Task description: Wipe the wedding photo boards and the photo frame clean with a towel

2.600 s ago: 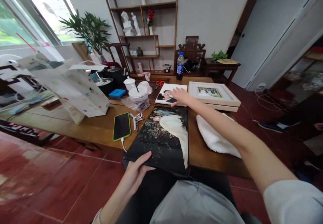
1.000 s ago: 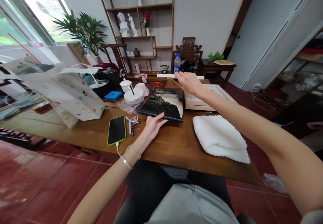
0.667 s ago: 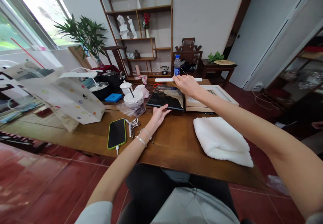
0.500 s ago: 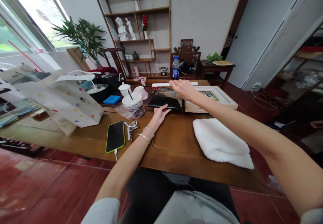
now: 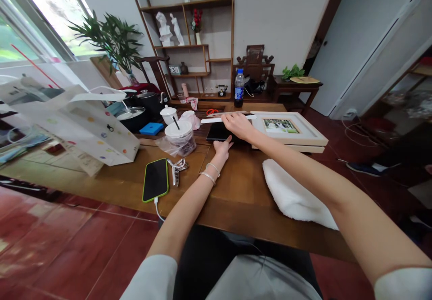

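Observation:
My right hand (image 5: 238,125) is closed over a long white strip (image 5: 209,120), which sticks out on both sides of the fist. Below the strip is a flat, dark, glossy panel (image 5: 216,132), partly covered by my hands. My left hand (image 5: 222,148) grips the panel's near edge, its thumb towards the top face. To the right sits a pale picture frame (image 5: 308,134) with a photo in it, its left side close to my right hand. Under my right forearm lies a folded white towel (image 5: 286,196).
A phone (image 5: 155,180) on a cable and a silver clip (image 5: 177,170) lie left of my arm. Behind them stand a lidded white tub (image 5: 178,130), a blue box (image 5: 151,129) and a paper bag (image 5: 114,142). Farther back are red scissors (image 5: 212,111) and a bottle (image 5: 239,90).
The white strip and my right hand have come lower and nearer to the panel. The panel shows less of its top face, and the red scissors behind it show more. The view has shifted slightly.

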Demonstrator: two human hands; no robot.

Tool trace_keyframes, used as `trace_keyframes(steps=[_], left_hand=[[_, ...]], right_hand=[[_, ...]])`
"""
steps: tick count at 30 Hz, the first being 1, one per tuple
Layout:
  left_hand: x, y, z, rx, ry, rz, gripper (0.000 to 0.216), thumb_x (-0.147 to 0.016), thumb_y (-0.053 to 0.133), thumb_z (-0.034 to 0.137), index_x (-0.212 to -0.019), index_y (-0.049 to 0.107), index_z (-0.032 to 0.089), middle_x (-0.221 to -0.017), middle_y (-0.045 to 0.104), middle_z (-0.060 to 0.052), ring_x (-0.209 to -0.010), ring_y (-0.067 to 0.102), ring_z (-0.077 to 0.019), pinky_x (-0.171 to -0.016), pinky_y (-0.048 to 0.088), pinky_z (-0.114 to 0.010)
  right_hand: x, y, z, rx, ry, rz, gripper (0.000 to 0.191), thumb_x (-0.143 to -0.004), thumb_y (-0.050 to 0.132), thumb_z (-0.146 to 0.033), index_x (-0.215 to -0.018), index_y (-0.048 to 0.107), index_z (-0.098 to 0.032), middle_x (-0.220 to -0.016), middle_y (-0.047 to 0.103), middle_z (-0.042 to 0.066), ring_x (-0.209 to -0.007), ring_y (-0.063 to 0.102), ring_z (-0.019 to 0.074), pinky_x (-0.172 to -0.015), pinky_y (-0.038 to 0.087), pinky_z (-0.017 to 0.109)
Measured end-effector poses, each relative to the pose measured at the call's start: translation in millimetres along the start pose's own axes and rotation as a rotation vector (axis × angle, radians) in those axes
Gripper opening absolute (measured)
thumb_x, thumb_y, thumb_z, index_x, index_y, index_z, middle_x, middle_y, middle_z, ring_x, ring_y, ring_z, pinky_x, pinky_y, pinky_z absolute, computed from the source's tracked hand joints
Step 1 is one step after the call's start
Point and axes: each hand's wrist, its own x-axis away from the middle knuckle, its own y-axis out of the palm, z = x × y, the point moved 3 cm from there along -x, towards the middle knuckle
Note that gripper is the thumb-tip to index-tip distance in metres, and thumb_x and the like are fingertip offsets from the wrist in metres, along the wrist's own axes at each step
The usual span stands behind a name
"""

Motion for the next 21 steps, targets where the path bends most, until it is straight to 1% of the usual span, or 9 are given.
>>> trace_keyframes(steps=[5,9,11,13,15,18,21], left_hand=[[-4.3,-5.4,0.4,-0.043,-0.046,0.005,0.031,-0.066,0.067,-0.005,-0.070,0.044,0.015,-0.069,0.057,0.001,-0.082,0.063,-0.0146,-0.079,0.055,-0.040],[-6.8,-11.2,5.3,-0.044,-0.100,-0.018,0.034,-0.065,0.066,-0.006,-0.071,0.041,0.016,-0.074,0.059,0.001,-0.082,0.063,-0.0140,-0.076,0.056,-0.035],[-7.3,-12.6,7.2,-0.036,-0.119,-0.026,0.037,-0.063,0.067,-0.007,-0.072,0.041,0.016,-0.078,0.060,0.000,-0.083,0.064,-0.0142,-0.075,0.056,-0.032],[-7.7,-12.6,8.4,-0.025,-0.131,-0.038,0.037,-0.061,0.069,-0.007,-0.073,0.043,0.016,-0.081,0.062,-0.001,-0.084,0.064,-0.0151,-0.074,0.055,-0.030],[-8.4,-11.8,8.6,-0.016,-0.140,-0.053,0.036,-0.059,0.070,-0.007,-0.073,0.045,0.016,-0.081,0.062,-0.002,-0.084,0.064,-0.0162,-0.075,0.055,-0.030],[-9.8,-11.4,8.5,-0.018,-0.152,-0.079,0.035,-0.060,0.068,-0.008,-0.075,0.047,0.015,-0.079,0.063,-0.002,-0.084,0.064,-0.0164,-0.078,0.054,-0.032],[-10.9,-14.3,9.7,-0.034,-0.168,-0.119,0.030,-0.064,0.063,-0.011,-0.076,0.051,0.013,-0.074,0.063,-0.003,-0.083,0.064,-0.0162,-0.082,0.053,-0.035]], right_hand=[[0.6,13.5,-13.5,-0.043,0.040,-0.021,0.038,-0.089,0.021,-0.005,-0.121,0.041,-0.001,-0.108,0.056,0.024,-0.094,0.053,0.0274,-0.072,0.040,0.037],[5.2,23.3,-27.8,-0.082,0.060,-0.038,0.041,-0.090,0.022,-0.007,-0.128,0.037,-0.004,-0.113,0.054,0.024,-0.100,0.052,0.0276,-0.074,0.042,0.037],[7.8,29.6,-35.7,-0.101,0.065,-0.059,0.042,-0.089,0.023,-0.007,-0.128,0.038,-0.004,-0.113,0.054,0.024,-0.102,0.052,0.0280,-0.075,0.042,0.038],[9.3,35.5,-41.5,-0.119,0.084,-0.089,0.040,-0.088,0.026,-0.006,-0.124,0.043,-0.004,-0.112,0.055,0.024,-0.102,0.052,0.0284,-0.076,0.043,0.039],[8.9,38.9,-43.3,-0.140,0.111,-0.118,0.039,-0.087,0.027,-0.004,-0.120,0.046,-0.002,-0.110,0.056,0.026,-0.102,0.053,0.0289,-0.076,0.044,0.039],[6.0,38.4,-39.0,-0.188,0.138,-0.164,0.038,-0.086,0.031,-0.004,-0.121,0.045,-0.002,-0.107,0.058,0.025,-0.102,0.054,0.0291,-0.076,0.045,0.039],[4.0,36.6,-31.7,-0.270,0.105,-0.230,0.041,-0.083,0.036,-0.004,-0.124,0.043,-0.004,-0.107,0.059,0.024,-0.101,0.056,0.0289,-0.078,0.045,0.040]])
